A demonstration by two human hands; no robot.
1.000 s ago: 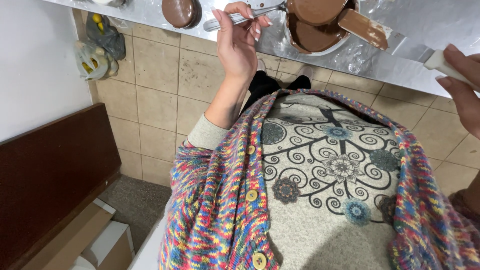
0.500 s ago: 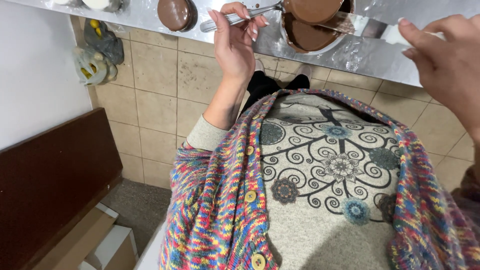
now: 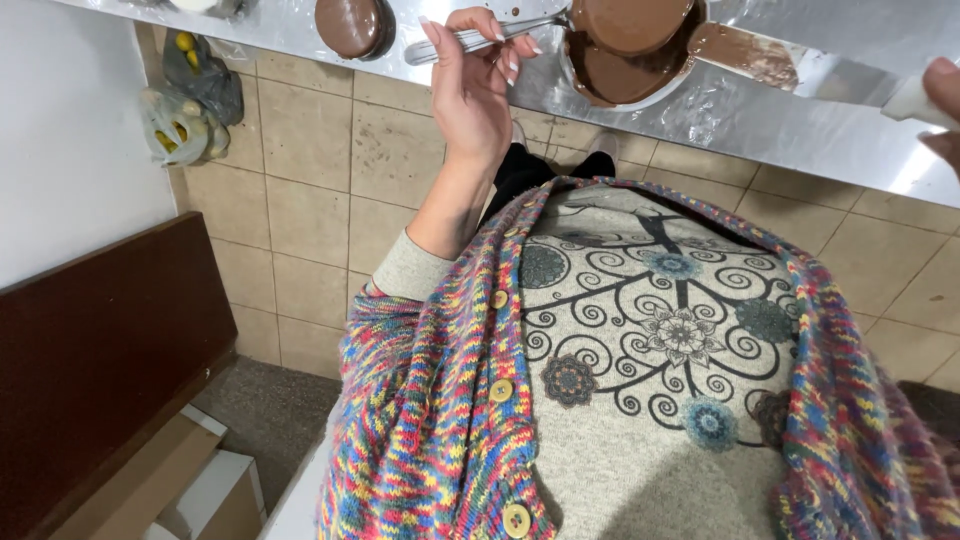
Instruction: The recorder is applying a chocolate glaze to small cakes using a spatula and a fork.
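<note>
My left hand [image 3: 473, 85] is raised at the counter edge and grips the handle of a metal fork [image 3: 470, 38] whose far end reaches into a bowl of melted chocolate [image 3: 628, 48]. A round chocolate-coated piece [image 3: 628, 22] sits on top of the melted chocolate. My right hand [image 3: 944, 92] shows only at the right edge, closed on the white handle of a metal spatula [image 3: 800, 68] whose blade is smeared with chocolate. A finished chocolate-coated round [image 3: 350, 24] lies on the foil-covered counter [image 3: 760, 118] to the left.
Below the counter are beige floor tiles [image 3: 300, 200]. A dark wooden panel [image 3: 100, 350] and cardboard boxes [image 3: 180, 480] stand at the lower left. Plastic bags with yellow items [image 3: 190, 100] lie against the white wall. My patterned sweater and multicoloured cardigan fill the lower view.
My right hand has drawn back to the right edge and now holds the chocolate-smeared spatula beside the bowl. My left hand keeps the fork at the bowl.
</note>
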